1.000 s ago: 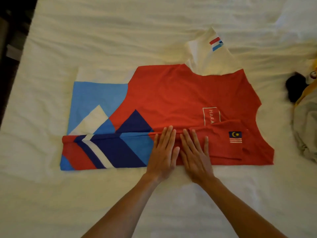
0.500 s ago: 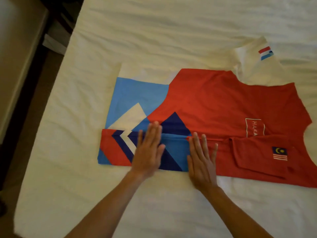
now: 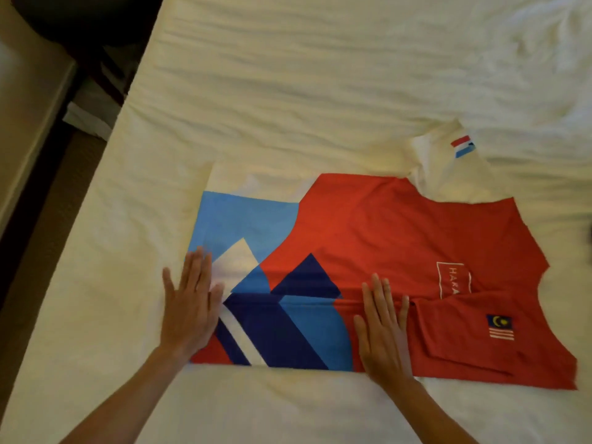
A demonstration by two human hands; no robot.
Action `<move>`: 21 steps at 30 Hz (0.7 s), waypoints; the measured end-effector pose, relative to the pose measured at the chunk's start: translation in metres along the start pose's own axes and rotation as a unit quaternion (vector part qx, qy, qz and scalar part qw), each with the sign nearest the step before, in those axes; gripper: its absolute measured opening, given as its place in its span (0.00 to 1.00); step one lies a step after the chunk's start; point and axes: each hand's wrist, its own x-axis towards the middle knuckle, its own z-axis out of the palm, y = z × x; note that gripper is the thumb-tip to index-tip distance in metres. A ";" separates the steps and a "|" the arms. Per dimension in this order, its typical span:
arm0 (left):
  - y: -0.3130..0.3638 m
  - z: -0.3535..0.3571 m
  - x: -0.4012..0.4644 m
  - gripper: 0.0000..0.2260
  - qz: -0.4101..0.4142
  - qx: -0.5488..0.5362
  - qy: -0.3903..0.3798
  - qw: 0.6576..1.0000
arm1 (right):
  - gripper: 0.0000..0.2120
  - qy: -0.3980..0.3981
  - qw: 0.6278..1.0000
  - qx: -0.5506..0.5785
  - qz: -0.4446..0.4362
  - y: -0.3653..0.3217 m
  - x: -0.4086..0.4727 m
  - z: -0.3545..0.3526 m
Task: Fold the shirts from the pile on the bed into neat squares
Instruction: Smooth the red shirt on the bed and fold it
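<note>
Both hands, left hand (image 3: 189, 310) and right hand (image 3: 382, 328), lie flat and open on the red shirt (image 3: 384, 232), holding nothing. If they slide, the fold between them could bunch up.

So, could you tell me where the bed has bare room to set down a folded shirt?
The bare sheet beyond the shirt is widest. A strip also lies between the shirt's near edge and the arms. It is crowded along the near fold, where the left hand and right hand press flat.
</note>
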 end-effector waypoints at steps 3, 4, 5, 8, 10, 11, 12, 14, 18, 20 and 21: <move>0.077 -0.005 0.054 0.27 0.072 -0.080 0.007 0.994 | 0.25 0.033 0.997 0.063 -0.012 0.008 0.045 -0.029; 0.102 -0.005 0.073 0.26 0.084 -0.100 0.014 0.991 | 0.24 0.042 0.997 0.066 -0.006 0.017 0.063 -0.038; 0.127 -0.006 0.093 0.26 0.094 -0.115 0.019 0.989 | 0.24 0.050 0.996 0.067 0.004 0.029 0.081 -0.047; 0.197 -0.009 0.145 0.24 0.135 -0.125 0.021 0.983 | 0.23 0.057 0.995 0.060 0.053 0.075 0.136 -0.074; 0.235 -0.009 0.176 0.22 0.173 -0.107 0.015 0.979 | 0.23 0.040 0.995 0.035 0.085 0.106 0.173 -0.092; 0.251 -0.010 0.189 0.22 0.187 -0.096 0.006 0.978 | 0.23 0.028 0.995 0.018 0.095 0.121 0.191 -0.100; 0.265 -0.009 0.200 0.21 0.198 -0.084 -0.006 0.977 | 0.22 0.017 0.995 0.003 0.103 0.134 0.209 -0.108; 0.284 -0.006 0.218 0.18 0.210 -0.055 -0.024 0.976 | 0.23 0.004 0.993 -0.021 0.115 0.158 0.242 -0.122; 0.299 0.003 0.239 0.22 0.191 0.002 -0.049 0.980 | 0.24 -0.040 0.982 -0.033 0.183 0.189 0.295 -0.140; 0.300 0.009 0.241 0.24 0.176 0.023 -0.064 0.982 | 0.32 -0.063 0.968 -0.016 0.241 0.198 0.308 -0.141; 0.299 0.012 0.241 0.25 0.171 0.029 -0.067 0.983 | 0.36 -0.078 0.960 -0.008 0.267 0.200 0.311 -0.140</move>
